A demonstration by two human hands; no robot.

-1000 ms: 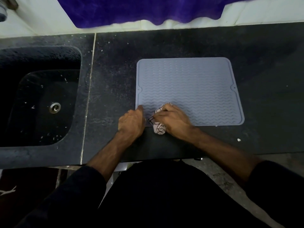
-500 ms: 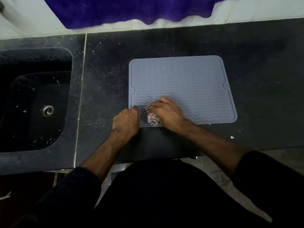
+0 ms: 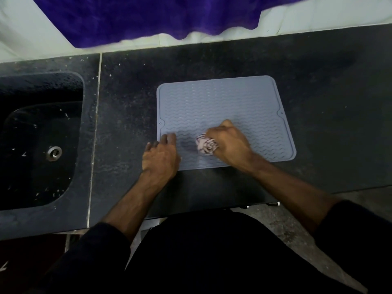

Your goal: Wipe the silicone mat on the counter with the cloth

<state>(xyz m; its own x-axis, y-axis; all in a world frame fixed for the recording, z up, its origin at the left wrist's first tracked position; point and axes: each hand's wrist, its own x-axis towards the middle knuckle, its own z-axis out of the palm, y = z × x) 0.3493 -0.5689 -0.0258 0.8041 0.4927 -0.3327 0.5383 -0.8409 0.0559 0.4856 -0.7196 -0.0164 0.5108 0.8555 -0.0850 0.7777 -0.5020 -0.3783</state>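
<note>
A grey-blue silicone mat with a wavy ribbed surface lies flat on the dark counter. My right hand is closed around a bunched white cloth with dark stripes, pressing it onto the mat's near half. My left hand rests flat on the mat's near left corner, fingers spread, holding it down.
A dark sink with a metal drain is set into the counter at the left. A purple towel hangs over the white wall behind. The counter's front edge runs just below my hands.
My right hand has slid the cloth rightward along the mat's near part, away from the left corner. My left hand stays on that corner.
</note>
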